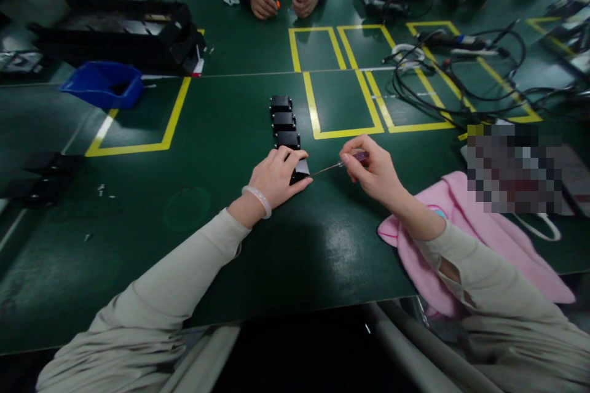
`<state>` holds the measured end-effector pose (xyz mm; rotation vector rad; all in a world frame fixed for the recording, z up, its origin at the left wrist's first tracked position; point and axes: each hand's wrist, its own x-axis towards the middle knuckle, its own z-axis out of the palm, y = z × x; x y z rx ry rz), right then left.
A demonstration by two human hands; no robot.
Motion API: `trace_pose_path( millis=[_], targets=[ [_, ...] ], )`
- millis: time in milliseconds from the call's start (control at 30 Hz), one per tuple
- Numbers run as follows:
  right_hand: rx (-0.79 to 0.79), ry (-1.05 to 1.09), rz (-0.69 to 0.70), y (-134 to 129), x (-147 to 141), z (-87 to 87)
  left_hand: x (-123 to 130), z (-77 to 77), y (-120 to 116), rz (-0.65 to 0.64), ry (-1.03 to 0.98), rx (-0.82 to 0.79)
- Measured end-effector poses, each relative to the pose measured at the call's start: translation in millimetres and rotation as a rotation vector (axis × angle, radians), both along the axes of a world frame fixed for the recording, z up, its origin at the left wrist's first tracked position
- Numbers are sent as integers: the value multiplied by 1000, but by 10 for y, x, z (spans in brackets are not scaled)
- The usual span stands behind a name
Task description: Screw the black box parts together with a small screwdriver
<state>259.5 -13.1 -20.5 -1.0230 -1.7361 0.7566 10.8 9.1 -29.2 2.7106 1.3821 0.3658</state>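
Observation:
My left hand point(279, 175) is closed over a small black box-shaped part point(300, 173), thumb and fingers on its sides, pressing it to the green table. Beyond it, in a row leading away from me, lie several similar black parts point(283, 120) with small shiny fittings at their edges. A thin-shafted screwdriver point(332, 167) with a dark reddish handle is pinched in my right hand point(369, 166). Its tip points left and reaches the near right corner of the held part; whether it touches a screw there is too small to tell.
Pink cloth point(454, 233) lies under my right forearm. Farther off are a blue scoop-shaped bin point(108, 83), stacked black trays point(124, 31), coiled black cables point(465, 73) and yellow tape outlines point(350, 134). Across the table point(258, 270), a person's hands point(286, 2) hold small things.

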Motion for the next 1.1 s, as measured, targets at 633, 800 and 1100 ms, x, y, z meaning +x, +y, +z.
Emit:
trace_pose_path(
  millis=[633, 800, 1100],
  targets=[
    [-6, -4, 9, -12, 0, 20, -2, 5, 1, 3, 2, -4],
    [0, -21, -3, -24, -6, 42, -8, -8, 3, 2, -11, -3],
    [-21, -20, 35, -25, -7, 65, 4, 5, -2, 9, -4, -18]
  ],
)
